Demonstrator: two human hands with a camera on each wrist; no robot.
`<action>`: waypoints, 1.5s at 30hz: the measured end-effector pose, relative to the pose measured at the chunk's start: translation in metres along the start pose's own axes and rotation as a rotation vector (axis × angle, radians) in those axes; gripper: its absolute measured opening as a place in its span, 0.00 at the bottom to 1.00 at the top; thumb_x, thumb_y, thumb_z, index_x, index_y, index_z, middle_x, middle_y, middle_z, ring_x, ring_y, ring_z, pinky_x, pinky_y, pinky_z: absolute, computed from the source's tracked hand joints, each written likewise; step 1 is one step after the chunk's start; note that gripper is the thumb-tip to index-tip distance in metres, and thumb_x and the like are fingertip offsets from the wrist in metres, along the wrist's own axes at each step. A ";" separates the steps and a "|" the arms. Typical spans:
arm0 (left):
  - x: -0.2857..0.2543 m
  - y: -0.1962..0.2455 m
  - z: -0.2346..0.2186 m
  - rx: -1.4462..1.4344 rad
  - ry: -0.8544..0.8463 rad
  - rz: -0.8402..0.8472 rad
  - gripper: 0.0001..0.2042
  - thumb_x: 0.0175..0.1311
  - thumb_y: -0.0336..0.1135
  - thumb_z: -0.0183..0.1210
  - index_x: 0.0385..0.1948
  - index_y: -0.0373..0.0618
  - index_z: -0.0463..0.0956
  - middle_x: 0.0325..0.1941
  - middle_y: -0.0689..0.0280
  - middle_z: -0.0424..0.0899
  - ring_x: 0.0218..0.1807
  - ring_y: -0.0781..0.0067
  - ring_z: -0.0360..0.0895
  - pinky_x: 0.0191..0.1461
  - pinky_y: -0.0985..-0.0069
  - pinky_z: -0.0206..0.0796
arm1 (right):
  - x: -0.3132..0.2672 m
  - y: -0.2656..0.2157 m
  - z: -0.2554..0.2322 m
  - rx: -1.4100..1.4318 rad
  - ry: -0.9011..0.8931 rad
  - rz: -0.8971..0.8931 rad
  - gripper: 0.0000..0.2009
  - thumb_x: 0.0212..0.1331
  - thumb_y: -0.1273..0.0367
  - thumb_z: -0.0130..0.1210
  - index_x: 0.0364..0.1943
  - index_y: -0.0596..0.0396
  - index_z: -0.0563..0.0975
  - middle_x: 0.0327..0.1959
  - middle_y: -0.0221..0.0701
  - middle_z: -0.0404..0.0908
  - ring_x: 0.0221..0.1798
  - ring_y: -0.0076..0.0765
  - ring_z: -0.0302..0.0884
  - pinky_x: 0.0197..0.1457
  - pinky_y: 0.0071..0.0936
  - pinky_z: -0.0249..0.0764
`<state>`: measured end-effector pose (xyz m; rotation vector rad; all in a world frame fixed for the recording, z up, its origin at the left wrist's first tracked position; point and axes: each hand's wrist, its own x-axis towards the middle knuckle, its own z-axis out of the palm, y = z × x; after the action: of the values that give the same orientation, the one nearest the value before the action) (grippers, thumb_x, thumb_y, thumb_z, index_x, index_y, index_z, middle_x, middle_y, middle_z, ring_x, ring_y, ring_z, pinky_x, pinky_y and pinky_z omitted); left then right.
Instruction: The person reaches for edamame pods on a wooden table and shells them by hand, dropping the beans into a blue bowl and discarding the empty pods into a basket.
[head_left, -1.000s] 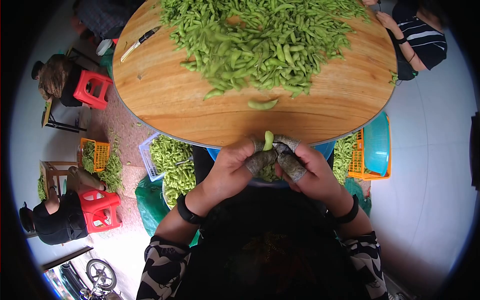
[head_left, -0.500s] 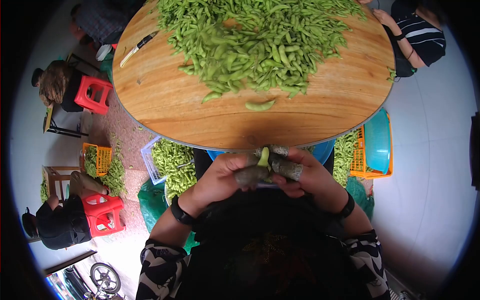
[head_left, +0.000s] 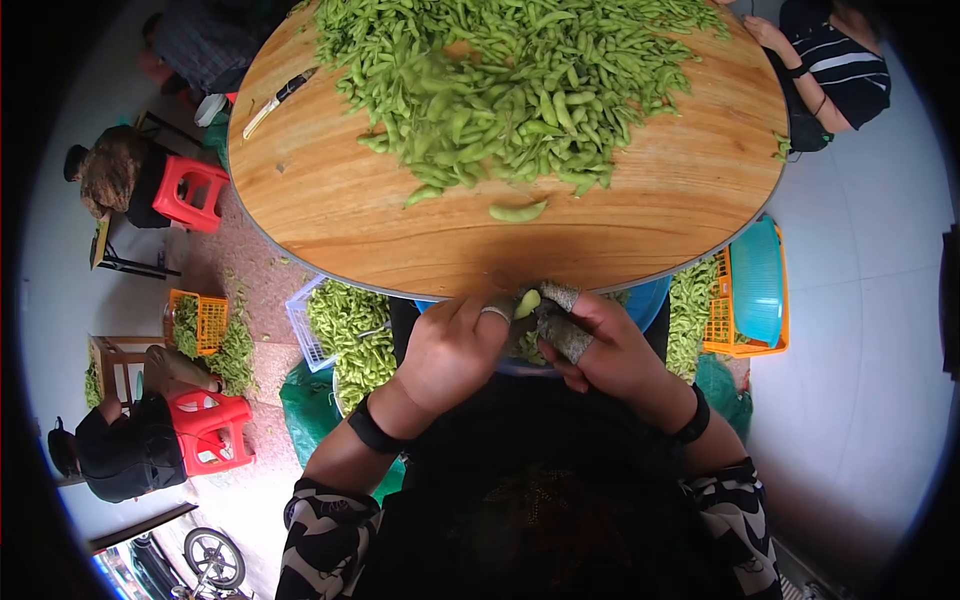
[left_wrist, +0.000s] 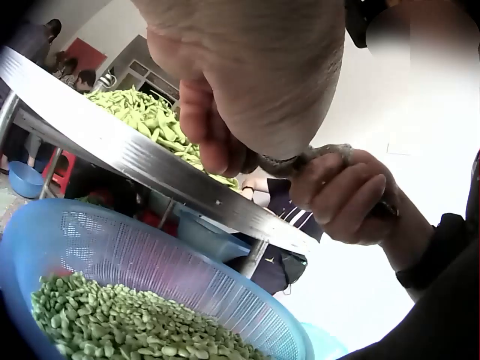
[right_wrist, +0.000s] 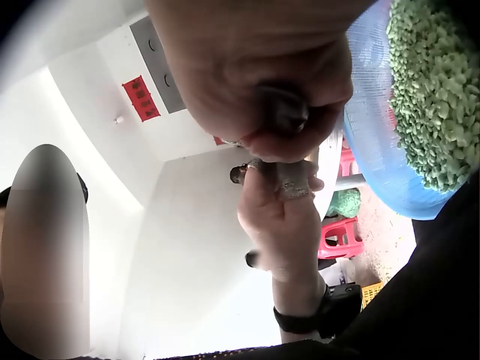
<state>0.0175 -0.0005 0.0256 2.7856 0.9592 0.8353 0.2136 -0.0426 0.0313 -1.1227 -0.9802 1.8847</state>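
Note:
Over the table's near edge, the left hand (head_left: 455, 345) pinches one green pod (head_left: 528, 303) between wrapped thumb and fingers. Close against it is the right hand (head_left: 612, 352), its thumb and fingertips in grey wraps. In the right wrist view its curled fingers hold a dark, shiny handle-like object (right_wrist: 285, 111); the rest of it is hidden. Below the left hand (left_wrist: 255, 75), a blue mesh basket (left_wrist: 180, 262) holds shelled green beans (left_wrist: 142, 326). A large heap of pods (head_left: 500, 90) covers the far part of the round wooden table (head_left: 350, 225), with a single pod (head_left: 518, 212) nearer.
A knife (head_left: 278, 102) lies at the table's left. Pods fill a white crate (head_left: 307, 335) at left; an orange crate (head_left: 722, 325) with a teal basket (head_left: 757, 285) stands at right. Several people sit around, some on red stools (head_left: 190, 193). A green bag (head_left: 308, 405) lies by the left forearm.
The pod and both hands first moved toward the body, and the left hand has since turned, its back now facing up. Less of the pod shows between the fingers than before.

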 end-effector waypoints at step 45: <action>-0.018 0.006 -0.016 -0.820 -0.155 -0.265 0.03 0.57 0.22 0.58 0.30 0.42 0.76 0.25 0.59 0.79 0.28 0.56 0.79 0.31 0.73 0.70 | 0.007 0.006 0.009 -0.438 0.125 -0.345 0.09 0.59 0.69 0.59 0.40 0.57 0.76 0.25 0.30 0.77 0.22 0.22 0.73 0.25 0.20 0.68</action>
<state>0.0010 -0.0175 0.0325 1.9429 0.7126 0.7341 0.2020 -0.0412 0.0265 -1.2055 -1.4547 1.3441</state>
